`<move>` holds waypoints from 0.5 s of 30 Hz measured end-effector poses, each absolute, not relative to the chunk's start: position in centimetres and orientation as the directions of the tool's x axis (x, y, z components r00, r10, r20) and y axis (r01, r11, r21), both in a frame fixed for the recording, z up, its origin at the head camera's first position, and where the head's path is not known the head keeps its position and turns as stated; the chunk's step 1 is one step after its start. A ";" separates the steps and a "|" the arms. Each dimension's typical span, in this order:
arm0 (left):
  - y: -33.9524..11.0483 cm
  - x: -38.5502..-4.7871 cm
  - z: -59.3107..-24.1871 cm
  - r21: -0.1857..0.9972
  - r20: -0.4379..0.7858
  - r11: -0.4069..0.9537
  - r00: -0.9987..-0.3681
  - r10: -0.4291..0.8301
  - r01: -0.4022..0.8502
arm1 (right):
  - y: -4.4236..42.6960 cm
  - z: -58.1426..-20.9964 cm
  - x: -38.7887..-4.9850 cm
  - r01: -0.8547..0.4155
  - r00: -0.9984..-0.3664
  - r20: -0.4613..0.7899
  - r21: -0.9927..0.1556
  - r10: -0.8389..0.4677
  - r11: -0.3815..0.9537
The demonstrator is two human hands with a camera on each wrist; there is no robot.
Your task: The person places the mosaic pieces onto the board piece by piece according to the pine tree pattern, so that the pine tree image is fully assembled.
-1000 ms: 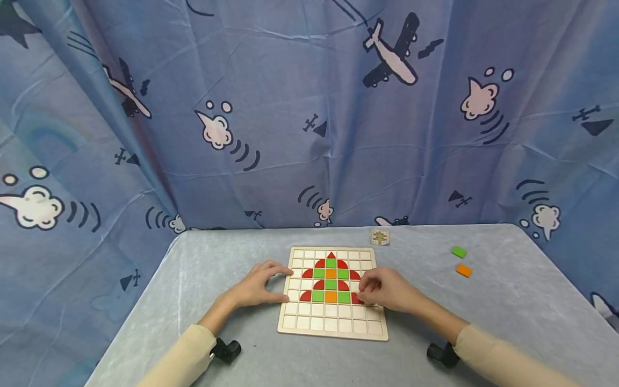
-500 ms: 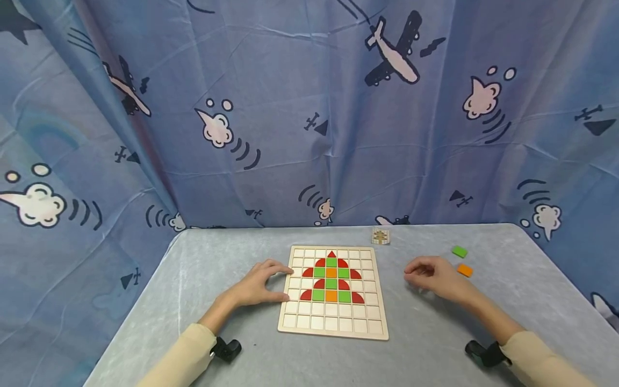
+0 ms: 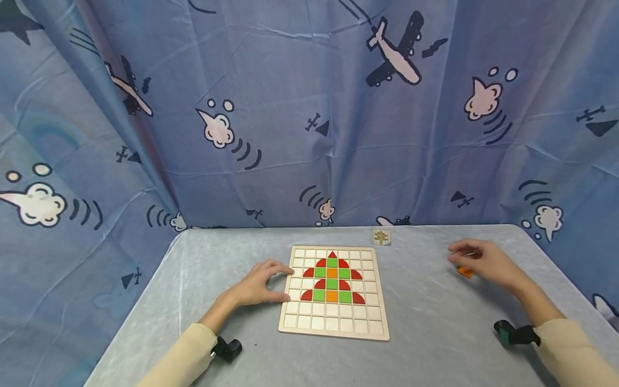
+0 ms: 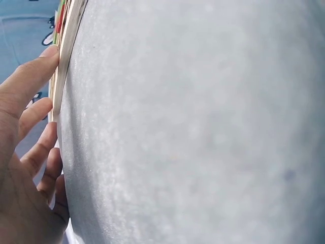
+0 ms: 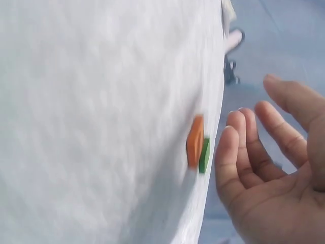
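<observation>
A pale wooden grid board (image 3: 317, 323) lies mid-table, its cells partly filled by red, green and orange pieces in a tree-like shape. My left hand (image 3: 258, 285) rests at the board's left side, thumb and fingers spread against the edge; the left wrist view shows the fingertips touching the rim. Far to the right, my right hand (image 3: 486, 263) hovers over an orange square tile (image 3: 465, 272), partly covering it. A green tile (image 5: 204, 155) shows just behind the orange one in the right wrist view. The right hand's fingers are loosely bent, apart from both tiles, holding nothing.
A small card (image 3: 381, 237) with a printed grid pattern lies behind the board, near the table's back edge. A blue printed curtain (image 3: 285, 134) hangs behind the grey-covered table (image 3: 416, 344). Black wrist cameras sit on both wrists.
My right hand has left the red quarter-round piece at the board's lower right and travelled right and away, over the loose tiles. The left hand stays at the board's edge.
</observation>
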State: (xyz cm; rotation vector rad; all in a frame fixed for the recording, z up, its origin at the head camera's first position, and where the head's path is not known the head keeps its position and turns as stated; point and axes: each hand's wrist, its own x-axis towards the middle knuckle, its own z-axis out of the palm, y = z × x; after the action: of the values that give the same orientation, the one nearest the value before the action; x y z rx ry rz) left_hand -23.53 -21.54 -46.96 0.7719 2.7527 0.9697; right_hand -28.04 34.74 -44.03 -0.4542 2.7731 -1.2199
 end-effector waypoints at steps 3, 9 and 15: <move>-21.5 -23.5 -46.9 0.617 0.053 0.662 -0.863 0.503 0.424 | 35.9 -44.1 -28.6 -0.228 -0.960 0.050 -0.715 -0.277 0.661; -21.5 -23.5 -46.9 0.623 0.053 0.659 -0.863 0.502 0.421 | 37.3 -44.4 -29.4 -0.175 -0.976 0.031 -0.697 -0.214 0.695; -21.4 -23.5 -46.9 0.620 0.053 0.661 -0.863 0.503 0.423 | 38.0 -45.0 -30.0 -0.154 -0.982 0.027 -0.694 -0.188 0.703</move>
State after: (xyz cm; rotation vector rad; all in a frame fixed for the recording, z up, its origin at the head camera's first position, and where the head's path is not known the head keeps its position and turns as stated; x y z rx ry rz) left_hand -23.47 -21.39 -46.91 0.7701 2.7497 0.9789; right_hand -30.03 38.01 -45.03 -0.2870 2.8567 -1.1577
